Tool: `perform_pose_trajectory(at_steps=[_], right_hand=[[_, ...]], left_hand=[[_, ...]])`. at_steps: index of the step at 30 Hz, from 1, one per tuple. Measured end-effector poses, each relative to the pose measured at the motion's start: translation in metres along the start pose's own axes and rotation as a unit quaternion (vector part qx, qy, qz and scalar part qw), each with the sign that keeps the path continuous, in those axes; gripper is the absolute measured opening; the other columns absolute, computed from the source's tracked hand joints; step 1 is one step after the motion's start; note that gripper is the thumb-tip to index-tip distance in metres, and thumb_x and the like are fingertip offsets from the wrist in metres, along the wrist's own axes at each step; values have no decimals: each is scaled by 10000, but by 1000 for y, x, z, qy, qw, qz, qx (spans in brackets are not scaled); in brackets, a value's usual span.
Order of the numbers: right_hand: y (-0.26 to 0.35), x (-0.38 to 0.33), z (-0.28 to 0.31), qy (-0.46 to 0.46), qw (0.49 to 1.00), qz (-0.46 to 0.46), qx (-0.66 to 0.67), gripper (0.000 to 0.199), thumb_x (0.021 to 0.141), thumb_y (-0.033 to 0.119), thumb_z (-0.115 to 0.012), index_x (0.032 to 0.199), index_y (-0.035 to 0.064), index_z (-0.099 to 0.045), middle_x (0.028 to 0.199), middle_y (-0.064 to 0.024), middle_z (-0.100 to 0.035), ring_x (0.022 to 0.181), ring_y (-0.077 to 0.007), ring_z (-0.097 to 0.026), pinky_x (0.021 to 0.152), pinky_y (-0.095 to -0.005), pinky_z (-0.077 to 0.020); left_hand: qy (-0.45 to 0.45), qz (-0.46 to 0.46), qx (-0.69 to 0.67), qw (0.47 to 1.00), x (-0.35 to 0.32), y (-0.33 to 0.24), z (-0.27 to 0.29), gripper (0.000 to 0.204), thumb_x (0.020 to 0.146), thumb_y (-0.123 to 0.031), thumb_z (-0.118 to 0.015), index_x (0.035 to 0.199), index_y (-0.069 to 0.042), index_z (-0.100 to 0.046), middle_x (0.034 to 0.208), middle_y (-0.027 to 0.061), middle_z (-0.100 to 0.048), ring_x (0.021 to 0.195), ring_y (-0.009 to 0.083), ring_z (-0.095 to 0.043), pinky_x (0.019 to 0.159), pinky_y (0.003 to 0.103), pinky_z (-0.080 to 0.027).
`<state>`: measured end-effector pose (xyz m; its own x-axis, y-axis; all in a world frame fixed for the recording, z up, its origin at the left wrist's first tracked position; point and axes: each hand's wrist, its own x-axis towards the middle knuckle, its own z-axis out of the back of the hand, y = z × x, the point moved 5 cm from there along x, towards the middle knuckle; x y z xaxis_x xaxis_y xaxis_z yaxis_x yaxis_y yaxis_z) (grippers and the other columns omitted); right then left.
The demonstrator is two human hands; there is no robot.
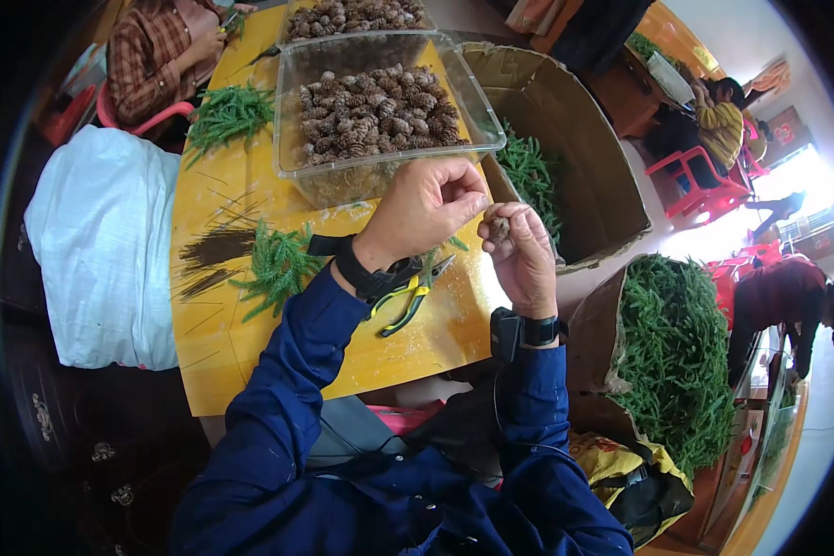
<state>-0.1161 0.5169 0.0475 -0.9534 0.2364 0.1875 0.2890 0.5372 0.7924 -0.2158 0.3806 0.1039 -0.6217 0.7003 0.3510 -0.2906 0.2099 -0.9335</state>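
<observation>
In my right hand [531,264] is a small brown pine cone [499,229], gripped between thumb and fingers. My left hand [424,206] is closed in a pinch just left of the cone; whatever its fingertips hold is too thin to make out. Below the left wrist, pliers [415,298] with yellow and black handles lie on the yellow table [435,350]. A green artificial-looking sprig [280,269] lies left of my left wrist, beside a bundle of thin dark wires [215,250]. Beyond my hands stands a clear plastic bin [329,190] of pine cones [380,111].
Another bin of cones [357,17] stands farther back, with more sprigs [232,113] at left. A cardboard box [584,139] and a heap of greenery [672,361] are on the right. A white sack [107,246] sits left. A person in a plaid shirt [148,60] works across the table.
</observation>
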Motion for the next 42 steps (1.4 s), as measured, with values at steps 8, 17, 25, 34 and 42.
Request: perform_pose_trajectory(at_steps=[8,17,25,34,42], right_hand=[[-9,-3,-2,52,995,-87,7,218,1048,239,-531,1081,38,-606,1028,-94,-632,847,-179,-619,725,-261,-504],[-4,-2,-8,116,986,-101,70,240,1044,258,-523,1036,30,-597,931,-70,-619,733,-159,-579,612,-242,-447],[3,-8,-5,37,985,-138,-93,299,1040,301,-543,1041,13,-621,888,-34,-610,713,-106,-553,609,-219,-429],[-1,-7,2,38,974,-148,-166,293,1045,307,-555,1016,45,-683,799,19,-634,687,-55,-563,616,-184,-427],[-10,-2,-2,-16,979,-115,-169,291,1053,302,-546,976,51,-672,786,31,-615,670,-49,-535,602,-191,-407]], left_hand=[[117,36,-128,984,0,-2,-8,94,938,-46,-682,1005,21,-677,815,-24,-614,731,54,-595,680,210,-506],[213,-46,-95,971,-3,-2,-13,361,934,-157,-712,1266,-27,-656,972,27,-601,884,112,-627,743,266,-546],[214,-97,130,963,-1,0,-7,453,883,-274,-766,1299,-141,-649,1080,41,-613,1001,152,-616,806,299,-535],[140,-199,231,942,0,-9,3,396,767,-276,-850,1054,-92,-648,1150,84,-618,1001,260,-637,839,338,-514],[133,-184,247,942,-1,-8,4,304,745,-180,-849,914,-60,-627,1010,70,-651,904,252,-651,773,342,-508]])
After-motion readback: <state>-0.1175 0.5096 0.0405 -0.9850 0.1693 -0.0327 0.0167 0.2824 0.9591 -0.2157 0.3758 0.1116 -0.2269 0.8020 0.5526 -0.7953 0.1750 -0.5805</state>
